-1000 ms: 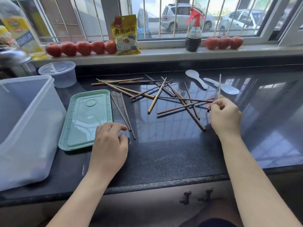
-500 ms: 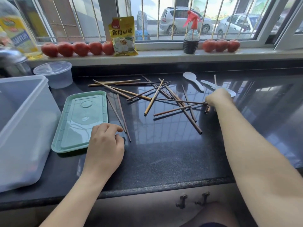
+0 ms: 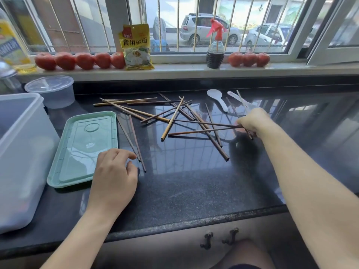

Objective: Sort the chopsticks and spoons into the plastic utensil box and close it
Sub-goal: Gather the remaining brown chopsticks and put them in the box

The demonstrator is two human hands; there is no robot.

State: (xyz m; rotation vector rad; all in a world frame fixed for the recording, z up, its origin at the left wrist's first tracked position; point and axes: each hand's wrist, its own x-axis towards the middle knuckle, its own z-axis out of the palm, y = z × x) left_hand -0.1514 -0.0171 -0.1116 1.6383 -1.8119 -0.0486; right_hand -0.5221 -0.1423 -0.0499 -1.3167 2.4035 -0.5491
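1. Right hand (image 3: 252,121) reaching over the right half of the dark countertop (image 3: 184,191), fingers curled and pinching the ends of several chopsticks (image 3: 204,131), some fanning out leftward, one poking out beneath the palm.
2. Left hand (image 3: 114,175) resting near the front edge, fingers loosely bent and holding nothing, fingertips just beside the near ends of a chopstick pair (image 3: 132,140).
3. Loose chopsticks (image 3: 147,113) strewn and crossed over the middle of the countertop, toward its back edge.
4. Two white spoons at the back right: one spoon (image 3: 217,99) lying free, the second spoon (image 3: 240,100) partly hidden behind the right hand.
5. Green lid (image 3: 85,148) lying flat left of centre, just beside the left hand.
6. Clear plastic utensil box (image 3: 21,152) standing open at the left edge.
7. Lidded round tub (image 3: 51,91) at the back left corner.
8. On the windowsill (image 3: 184,71) behind: tomatoes (image 3: 81,60), a yellow packet (image 3: 136,48), a spray bottle (image 3: 215,45), more tomatoes (image 3: 248,59).
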